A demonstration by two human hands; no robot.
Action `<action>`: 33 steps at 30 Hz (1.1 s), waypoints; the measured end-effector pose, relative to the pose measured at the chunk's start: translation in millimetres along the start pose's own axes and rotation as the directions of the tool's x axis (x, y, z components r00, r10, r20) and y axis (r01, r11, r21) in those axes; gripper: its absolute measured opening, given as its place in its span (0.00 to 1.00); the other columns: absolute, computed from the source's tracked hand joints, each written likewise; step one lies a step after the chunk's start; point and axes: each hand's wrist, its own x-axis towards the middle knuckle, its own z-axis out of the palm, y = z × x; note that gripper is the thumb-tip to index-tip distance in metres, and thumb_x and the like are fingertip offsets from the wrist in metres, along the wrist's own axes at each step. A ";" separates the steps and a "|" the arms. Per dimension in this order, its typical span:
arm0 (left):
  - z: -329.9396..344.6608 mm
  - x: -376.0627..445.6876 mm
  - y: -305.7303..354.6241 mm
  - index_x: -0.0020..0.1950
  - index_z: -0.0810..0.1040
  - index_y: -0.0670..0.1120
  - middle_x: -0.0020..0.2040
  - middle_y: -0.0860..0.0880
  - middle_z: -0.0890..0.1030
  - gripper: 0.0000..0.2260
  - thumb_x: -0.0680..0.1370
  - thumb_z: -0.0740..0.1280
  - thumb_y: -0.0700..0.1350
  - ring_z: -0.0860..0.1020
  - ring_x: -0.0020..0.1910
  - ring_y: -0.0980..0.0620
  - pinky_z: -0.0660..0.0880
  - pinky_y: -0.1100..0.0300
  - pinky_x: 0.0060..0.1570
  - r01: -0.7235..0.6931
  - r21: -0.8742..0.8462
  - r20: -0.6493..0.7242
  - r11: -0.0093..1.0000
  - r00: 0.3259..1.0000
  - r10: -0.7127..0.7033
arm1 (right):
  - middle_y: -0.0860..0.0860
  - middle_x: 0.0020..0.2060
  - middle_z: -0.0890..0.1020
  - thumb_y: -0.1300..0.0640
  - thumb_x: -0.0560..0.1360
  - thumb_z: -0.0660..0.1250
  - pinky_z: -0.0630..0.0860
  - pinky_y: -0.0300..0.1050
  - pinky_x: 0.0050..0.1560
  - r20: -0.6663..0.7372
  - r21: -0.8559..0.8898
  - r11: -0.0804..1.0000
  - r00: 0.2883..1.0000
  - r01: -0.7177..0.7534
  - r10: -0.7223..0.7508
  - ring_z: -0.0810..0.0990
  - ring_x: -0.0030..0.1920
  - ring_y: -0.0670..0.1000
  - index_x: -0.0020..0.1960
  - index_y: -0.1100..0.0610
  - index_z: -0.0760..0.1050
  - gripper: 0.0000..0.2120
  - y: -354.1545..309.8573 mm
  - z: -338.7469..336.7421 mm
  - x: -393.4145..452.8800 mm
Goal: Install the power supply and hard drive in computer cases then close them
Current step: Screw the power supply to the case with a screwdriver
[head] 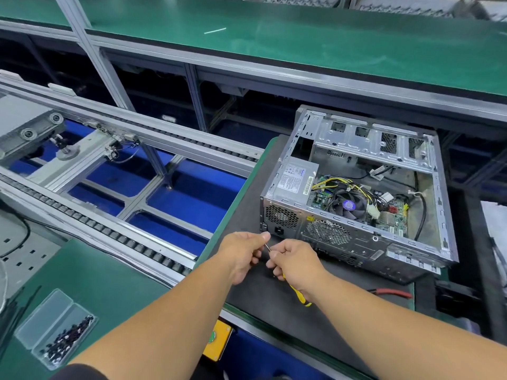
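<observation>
An open computer case (354, 237) lies on its side on a dark mat (269, 292), its rear panel facing me. A grey power supply (296, 178) sits in its near left corner, beside the motherboard with a fan (351, 205) and yellow wires. My right hand (296, 266) grips a yellow-handled screwdriver (300, 296). My left hand (244, 253) pinches the tip of the screwdriver's metal shaft (267, 247); whether it holds a screw there is too small to tell. Both hands hover just in front of the case's rear left corner.
A clear plastic box (55, 330) with several dark screws sits at lower left on the green bench. A roller conveyor (115, 231) runs across the left. A red-handled tool (392, 293) lies right of my arm. A yellow button box (216, 342) is below the bench edge.
</observation>
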 end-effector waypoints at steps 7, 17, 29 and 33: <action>4.6 12.6 1.4 0.41 0.82 0.44 0.31 0.48 0.79 0.09 0.77 0.76 0.48 0.72 0.28 0.53 0.70 0.60 0.30 -0.038 0.138 -0.073 0.990 0.996 0.049 | 0.56 0.34 0.83 0.64 0.83 0.64 0.77 0.43 0.32 -0.003 0.126 0.989 0.997 -0.077 0.078 0.78 0.29 0.49 0.51 0.62 0.78 0.05 2.9 10.7 8.6; 7.9 32.5 13.6 0.35 0.78 0.42 0.27 0.44 0.75 0.11 0.78 0.66 0.36 0.67 0.21 0.50 0.65 0.64 0.23 0.084 0.115 -0.059 0.990 0.995 -0.077 | 0.55 0.25 0.77 0.69 0.82 0.62 0.74 0.43 0.26 -0.037 0.384 0.905 0.976 -0.184 0.214 0.74 0.23 0.52 0.45 0.66 0.77 0.09 -13.2 39.0 27.7; 9.6 49.7 22.3 0.52 0.82 0.32 0.34 0.39 0.79 0.09 0.78 0.69 0.39 0.71 0.25 0.47 0.70 0.57 0.28 0.114 0.320 -0.070 0.941 0.993 -0.096 | 0.59 0.28 0.78 0.69 0.81 0.62 0.76 0.46 0.27 -0.082 0.496 0.840 0.952 -0.219 0.296 0.76 0.24 0.55 0.43 0.65 0.77 0.09 -11.7 45.0 34.3; 7.2 48.4 22.7 0.51 0.82 0.33 0.33 0.39 0.77 0.10 0.79 0.69 0.40 0.70 0.25 0.47 0.69 0.58 0.28 0.104 0.334 -0.056 0.937 0.994 -0.090 | 0.58 0.27 0.77 0.70 0.81 0.61 0.76 0.46 0.27 -0.079 0.500 0.837 0.952 -0.220 0.297 0.75 0.24 0.54 0.43 0.66 0.77 0.10 -12.3 47.5 36.5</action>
